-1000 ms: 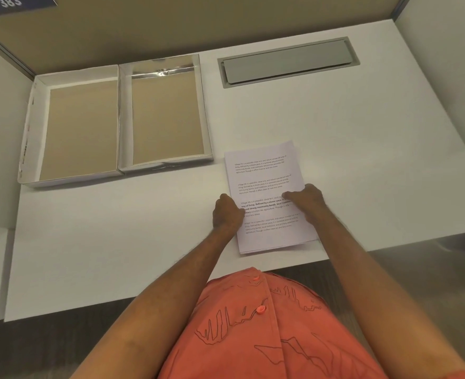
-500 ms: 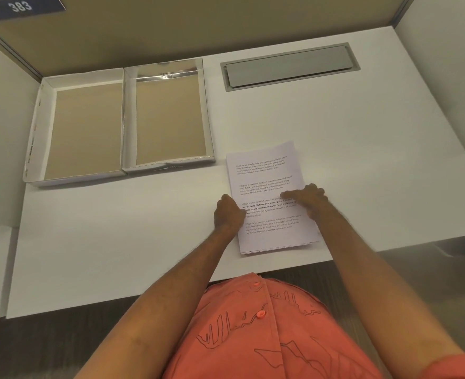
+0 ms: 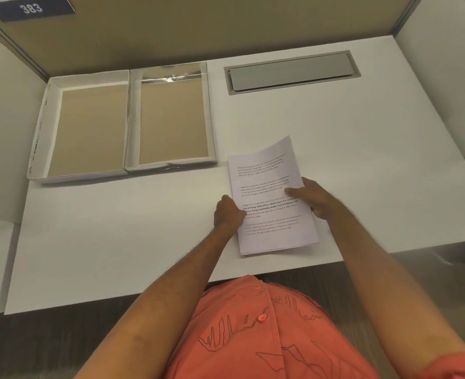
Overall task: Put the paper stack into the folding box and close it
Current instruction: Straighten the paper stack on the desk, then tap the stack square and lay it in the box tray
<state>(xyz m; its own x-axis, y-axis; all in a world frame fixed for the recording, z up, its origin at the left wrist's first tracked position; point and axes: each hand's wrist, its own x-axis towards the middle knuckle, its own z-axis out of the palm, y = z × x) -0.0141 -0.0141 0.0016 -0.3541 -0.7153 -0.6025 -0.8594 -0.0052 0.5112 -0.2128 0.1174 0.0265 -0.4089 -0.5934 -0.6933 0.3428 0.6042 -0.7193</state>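
Observation:
A stack of white printed paper (image 3: 269, 170) sits near the desk's front edge, its far end lifted and curling a little. My left hand (image 3: 228, 213) grips the stack's left edge with curled fingers. My right hand (image 3: 314, 199) holds the right edge, thumb on top of the sheets. The folding box (image 3: 127, 119) lies open at the back left as two joined white trays with brown floors. Both trays hold nothing.
A grey cable hatch (image 3: 291, 72) is set into the white desk (image 3: 116, 242) at the back right. Partition walls stand behind and on both sides. A blue sign reading 383 (image 3: 30, 8) hangs at top left.
My right hand has shifted from the top of the sheets to the stack's right edge and taken hold. The far end of the stack has risen off the desk.

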